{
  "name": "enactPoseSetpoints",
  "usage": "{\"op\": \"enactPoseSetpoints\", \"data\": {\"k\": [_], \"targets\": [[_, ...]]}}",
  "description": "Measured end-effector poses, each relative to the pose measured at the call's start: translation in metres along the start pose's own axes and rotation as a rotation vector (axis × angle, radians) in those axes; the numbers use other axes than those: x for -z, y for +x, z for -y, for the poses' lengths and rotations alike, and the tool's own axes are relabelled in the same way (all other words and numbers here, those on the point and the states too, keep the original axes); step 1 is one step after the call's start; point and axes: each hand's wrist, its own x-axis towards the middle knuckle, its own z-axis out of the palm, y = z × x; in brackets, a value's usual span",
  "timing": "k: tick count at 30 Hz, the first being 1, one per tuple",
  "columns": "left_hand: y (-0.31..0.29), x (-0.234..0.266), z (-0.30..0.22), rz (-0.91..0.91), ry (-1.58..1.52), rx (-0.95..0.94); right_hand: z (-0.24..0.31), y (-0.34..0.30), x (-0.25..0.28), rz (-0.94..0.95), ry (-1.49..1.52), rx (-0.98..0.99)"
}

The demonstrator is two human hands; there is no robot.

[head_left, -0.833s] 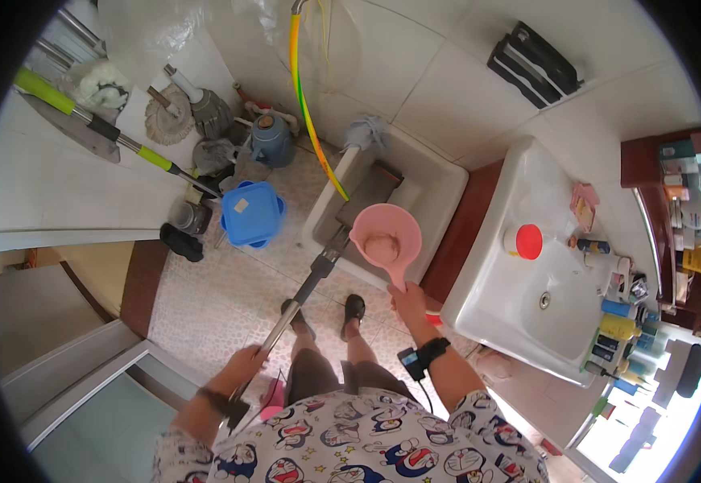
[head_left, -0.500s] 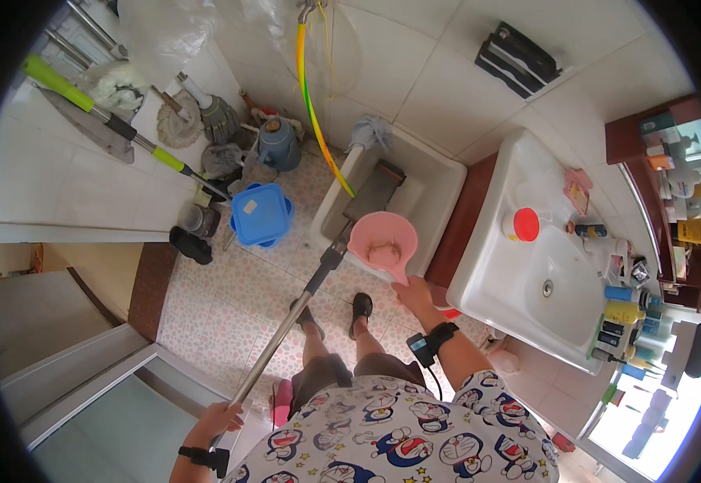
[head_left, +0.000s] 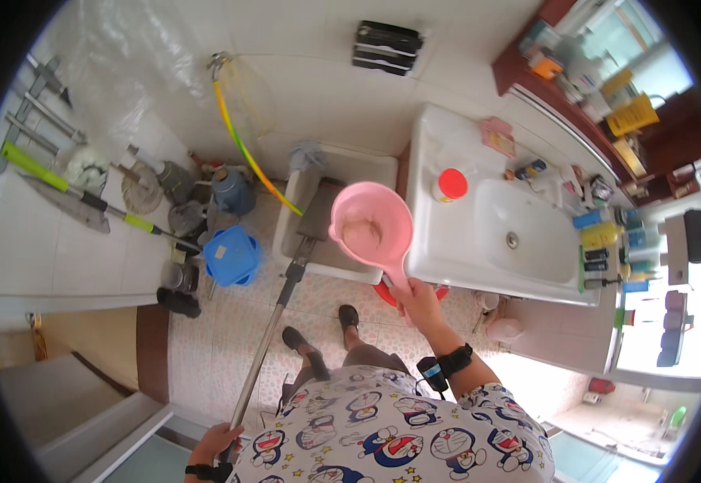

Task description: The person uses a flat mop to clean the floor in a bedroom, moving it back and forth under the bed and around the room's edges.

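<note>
My right hand (head_left: 420, 306) is closed round the handle of a pink water dipper (head_left: 382, 213). The dipper is held over the near right part of a white mop basin (head_left: 366, 163), and dark strands or dirt lie in its bowl. At the lower left, my left hand (head_left: 217, 443) grips the metal pole of a flat mop (head_left: 258, 362). The pole slants up to a grey flat head (head_left: 315, 216) that lies inside the basin, partly behind the dipper. A yellow-green hose (head_left: 243, 149) hangs from a wall tap into the basin.
A white washbasin (head_left: 479, 274) stands right of the mop basin, with a red-lidded jar (head_left: 452, 185) on it. Bottles (head_left: 600, 236) crowd its right end. Left are a blue lidded bin (head_left: 231, 254), a blue bucket (head_left: 232, 191) and a green-handled mop (head_left: 44, 169) against the wall.
The view has turned, so the basins appear further left. The dipper looks larger and nearer, lifted in my right hand. Both hands keep their holds, and the mop head stays in the basin.
</note>
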Motion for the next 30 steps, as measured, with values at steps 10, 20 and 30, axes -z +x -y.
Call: {"op": "enactPoseSetpoints", "data": {"k": [10, 20, 30], "targets": [[-0.013, -0.012, 0.006, -0.091, 0.105, 0.095, -0.030, -0.026, 0.093, -0.401, -0.105, 0.097], [-0.006, -0.019, 0.121, -0.206, -0.178, 0.200, -0.062, -0.014, 0.118, -0.430, -0.074, 0.058], [-0.030, -0.028, 0.122, -0.318, 0.090, -0.001, -0.091, -0.004, 0.136, -0.631, -0.325, 0.192]]}}
